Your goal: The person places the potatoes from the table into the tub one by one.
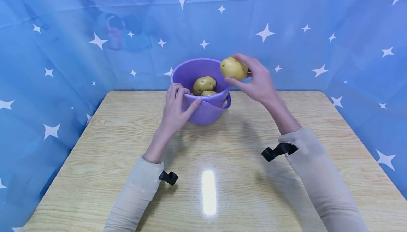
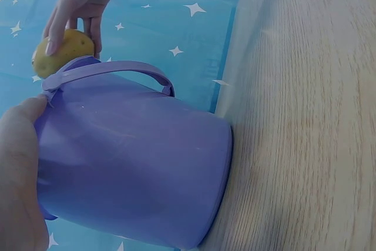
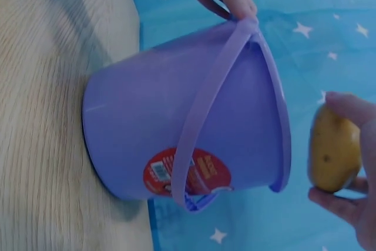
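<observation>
A purple bucket [image 1: 205, 113] stands upright at the far side of the table, its handle [image 3: 200, 110] hanging down over the side. Several potatoes lie inside it; one potato [image 1: 204, 85] shows most fully. My left hand [image 1: 176, 106] grips the near-left rim, fingers over the edge and thumb on the outside. Above the right part of the rim, my right hand [image 1: 255, 78] holds another yellow potato [image 1: 233, 68] between thumb and fingers. In the right wrist view this potato [image 3: 333, 151] is apart from the bucket. The bucket's bottom is hidden.
The wooden table [image 1: 222, 161] has a bright light reflection near its middle. A blue cloth [image 1: 143, 23] with white stars hangs behind the bucket and along both sides. A red label [image 3: 205, 171] is on the bucket's side.
</observation>
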